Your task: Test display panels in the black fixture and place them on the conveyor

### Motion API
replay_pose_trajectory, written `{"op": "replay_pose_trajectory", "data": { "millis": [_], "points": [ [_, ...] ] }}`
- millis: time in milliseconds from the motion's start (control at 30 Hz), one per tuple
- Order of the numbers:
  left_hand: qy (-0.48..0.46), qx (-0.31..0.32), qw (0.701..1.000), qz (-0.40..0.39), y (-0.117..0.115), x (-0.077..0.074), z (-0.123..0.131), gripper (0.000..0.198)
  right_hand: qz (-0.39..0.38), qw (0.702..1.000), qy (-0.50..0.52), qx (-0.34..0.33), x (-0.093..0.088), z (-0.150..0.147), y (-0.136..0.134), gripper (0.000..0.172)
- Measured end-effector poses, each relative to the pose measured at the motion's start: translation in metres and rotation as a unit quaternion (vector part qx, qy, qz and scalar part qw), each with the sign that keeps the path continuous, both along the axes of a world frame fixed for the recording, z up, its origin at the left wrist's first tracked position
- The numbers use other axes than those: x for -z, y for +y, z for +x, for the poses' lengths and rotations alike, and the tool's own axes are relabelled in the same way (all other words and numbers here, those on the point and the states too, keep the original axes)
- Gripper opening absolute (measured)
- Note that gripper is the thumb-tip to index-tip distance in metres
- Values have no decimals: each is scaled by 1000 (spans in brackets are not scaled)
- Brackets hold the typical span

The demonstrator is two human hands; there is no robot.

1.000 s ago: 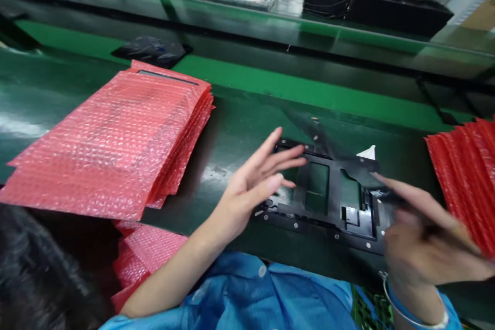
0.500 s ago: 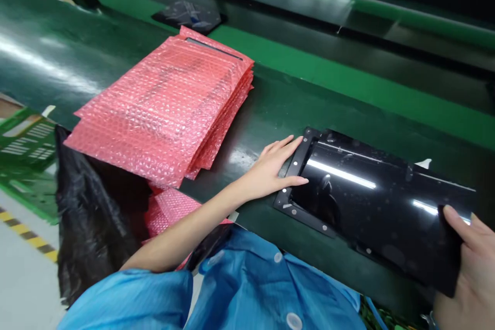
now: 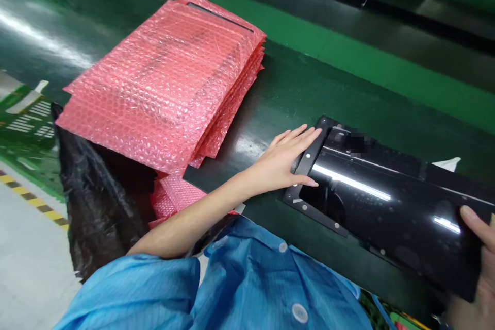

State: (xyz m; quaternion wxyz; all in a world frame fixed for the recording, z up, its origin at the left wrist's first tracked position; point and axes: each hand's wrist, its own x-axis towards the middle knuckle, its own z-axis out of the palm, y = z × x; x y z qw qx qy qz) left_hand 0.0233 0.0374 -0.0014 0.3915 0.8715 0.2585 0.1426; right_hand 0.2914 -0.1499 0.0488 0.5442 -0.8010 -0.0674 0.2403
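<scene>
1. While the left hand [image 3: 288, 160] lies flat, fingers [image 3: 297, 136] stretched and gripping nothing, its tips press the left end of the screw-studded frame [image 3: 317, 215]. The right hand [image 3: 481, 252] pinches the glossy black panel [image 3: 386, 211] by its right end, thumb on top.
2. That panel lies across the frame on the green worktop [image 3: 301, 87], near the stack of pink bubble bags [image 3: 166, 82].
3. Risk, as I judge it: pinched at one end only, the slick panel could slide and scuff on the screws.
4. Hidden: the picture's edge cuts off most of the right hand, and a blurred patch masks part of the panel's top.
</scene>
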Motion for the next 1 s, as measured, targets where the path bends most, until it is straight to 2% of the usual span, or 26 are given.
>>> {"op": "replay_pose_trajectory", "data": {
  "millis": [133, 267, 367, 533, 633, 767, 1000],
  "points": [
    [20, -2, 1000, 9, -1, -3, 1, 104, -19, 995, -93, -16, 1, 4, -2, 30],
    [30, 2, 999, 22, -2, -6, 2, 96, -17, 999, -19, -23, -1, 1, 0, 39],
    [35, 12, 999, 38, -2, -7, 1, 80, -38, 999, 26, 3, -4, -3, 2, 49],
    [47, 24, 997, 57, -3, -6, 0, 58, -57, 998, -13, 5, -3, -1, 1, 41],
    [50, 24, 997, 57, -3, -7, 1, 58, -55, 997, -47, -10, 0, 5, 0, 42],
    [49, 23, 997, 54, -2, -8, 1, 58, -73, 997, -31, -12, 1, 11, 0, 46],
    [44, 19, 997, 54, -4, -8, 1, 57, -119, 992, -29, -22, -2, 12, 5, 30]
  ]
}}
